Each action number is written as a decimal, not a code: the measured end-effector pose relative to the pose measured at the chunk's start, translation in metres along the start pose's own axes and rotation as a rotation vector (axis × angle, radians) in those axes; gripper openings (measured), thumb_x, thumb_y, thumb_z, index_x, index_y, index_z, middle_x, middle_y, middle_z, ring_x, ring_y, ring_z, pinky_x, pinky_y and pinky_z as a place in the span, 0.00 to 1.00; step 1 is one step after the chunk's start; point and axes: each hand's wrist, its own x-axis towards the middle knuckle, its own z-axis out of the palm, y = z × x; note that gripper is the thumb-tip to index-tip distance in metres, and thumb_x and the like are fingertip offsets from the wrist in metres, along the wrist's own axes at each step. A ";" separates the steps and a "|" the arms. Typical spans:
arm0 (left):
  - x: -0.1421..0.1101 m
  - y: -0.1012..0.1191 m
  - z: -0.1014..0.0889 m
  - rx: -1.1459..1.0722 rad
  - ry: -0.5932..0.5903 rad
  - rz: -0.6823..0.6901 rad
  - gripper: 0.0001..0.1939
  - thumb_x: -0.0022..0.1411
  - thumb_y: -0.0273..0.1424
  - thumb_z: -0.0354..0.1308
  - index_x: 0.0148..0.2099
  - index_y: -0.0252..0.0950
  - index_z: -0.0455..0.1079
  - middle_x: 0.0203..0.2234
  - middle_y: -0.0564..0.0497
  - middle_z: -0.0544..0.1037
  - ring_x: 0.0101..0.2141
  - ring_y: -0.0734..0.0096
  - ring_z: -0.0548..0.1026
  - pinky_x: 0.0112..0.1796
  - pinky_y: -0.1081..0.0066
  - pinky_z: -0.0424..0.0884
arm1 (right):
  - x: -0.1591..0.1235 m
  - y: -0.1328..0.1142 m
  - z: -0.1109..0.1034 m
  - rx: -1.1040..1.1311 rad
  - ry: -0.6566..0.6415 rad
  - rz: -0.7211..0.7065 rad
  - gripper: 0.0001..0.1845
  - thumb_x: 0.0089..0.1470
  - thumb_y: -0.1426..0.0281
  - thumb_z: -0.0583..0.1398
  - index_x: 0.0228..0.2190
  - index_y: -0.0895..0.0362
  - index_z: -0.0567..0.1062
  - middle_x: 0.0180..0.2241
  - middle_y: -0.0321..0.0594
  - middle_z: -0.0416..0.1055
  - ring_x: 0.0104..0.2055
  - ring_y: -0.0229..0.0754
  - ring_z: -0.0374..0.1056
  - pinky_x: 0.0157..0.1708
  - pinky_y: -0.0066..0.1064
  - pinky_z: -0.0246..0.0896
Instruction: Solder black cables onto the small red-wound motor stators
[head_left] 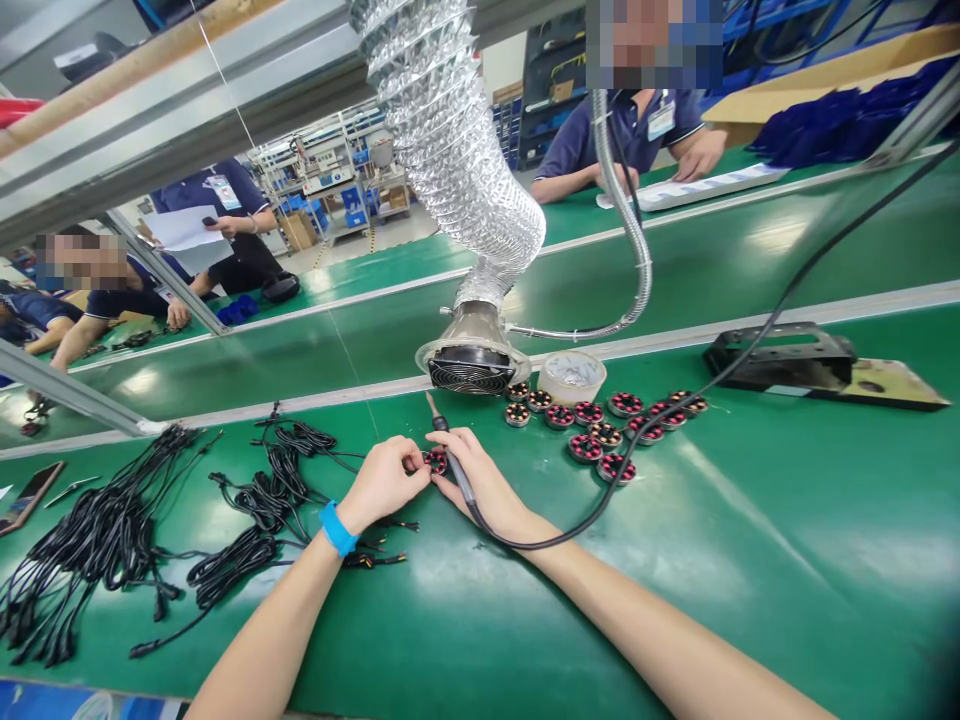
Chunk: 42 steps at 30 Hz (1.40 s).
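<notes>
My left hand [384,484], with a blue band on its wrist, is closed with thumb and forefinger pinched at the edge of a small round motor stator [435,461] with red coils. A black cable runs in behind that hand; its end is hidden. My right hand [484,488] is wrapped round a soldering iron [459,474], tip pointing up and away. The right thumb and fingers also reach the stator's other side. Several more stators [585,448] lie to the right. Bundles of black cables [255,500] with bare coloured wire ends lie to the left.
A fume extractor [472,365] on a silver duct [457,150] hangs just beyond my hands. Behind the stators stands a roll of clear tape [572,377]. A black metal bracket [780,355] lies right. The iron's cord crosses the green bench [750,560]. Co-workers sit opposite.
</notes>
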 end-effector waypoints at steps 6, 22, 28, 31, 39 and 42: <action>0.003 -0.010 -0.014 -0.222 -0.126 -0.081 0.10 0.60 0.34 0.55 0.32 0.33 0.72 0.22 0.55 0.69 0.23 0.76 0.60 0.27 0.74 0.57 | 0.000 -0.002 0.000 -0.030 0.025 -0.003 0.30 0.53 0.79 0.60 0.55 0.50 0.62 0.47 0.42 0.60 0.43 0.42 0.67 0.48 0.38 0.67; -0.004 -0.002 -0.021 -0.069 -0.063 0.192 0.09 0.64 0.33 0.58 0.43 0.38 0.77 0.27 0.53 0.70 0.26 0.75 0.64 0.29 0.74 0.60 | 0.001 -0.005 0.000 0.094 0.062 -0.007 0.28 0.54 0.77 0.60 0.55 0.49 0.63 0.48 0.41 0.61 0.45 0.41 0.69 0.50 0.39 0.69; -0.009 0.005 -0.008 0.142 0.056 0.189 0.04 0.63 0.31 0.58 0.36 0.37 0.73 0.31 0.52 0.73 0.31 0.72 0.71 0.33 0.73 0.65 | -0.003 -0.010 -0.001 -0.029 -0.038 -0.050 0.31 0.54 0.81 0.57 0.57 0.50 0.61 0.49 0.44 0.59 0.44 0.41 0.69 0.47 0.38 0.69; -0.010 0.007 -0.004 0.209 0.066 0.175 0.06 0.63 0.30 0.55 0.34 0.38 0.71 0.32 0.51 0.73 0.32 0.71 0.72 0.34 0.72 0.66 | -0.003 -0.011 -0.002 -0.058 -0.045 -0.053 0.31 0.54 0.82 0.57 0.57 0.50 0.61 0.49 0.45 0.58 0.43 0.41 0.69 0.45 0.37 0.69; -0.003 -0.004 -0.008 0.062 0.036 0.069 0.06 0.59 0.27 0.55 0.30 0.36 0.70 0.27 0.52 0.73 0.28 0.72 0.69 0.33 0.73 0.63 | -0.003 -0.012 -0.002 -0.098 -0.049 -0.037 0.32 0.53 0.81 0.58 0.57 0.50 0.60 0.49 0.45 0.59 0.37 0.39 0.69 0.42 0.36 0.70; -0.001 -0.006 -0.009 -0.052 0.002 -0.015 0.09 0.61 0.31 0.53 0.30 0.35 0.71 0.26 0.53 0.73 0.26 0.74 0.66 0.30 0.73 0.60 | -0.003 -0.012 -0.002 -0.101 -0.049 -0.035 0.32 0.53 0.81 0.58 0.57 0.50 0.61 0.49 0.44 0.59 0.37 0.39 0.68 0.41 0.35 0.70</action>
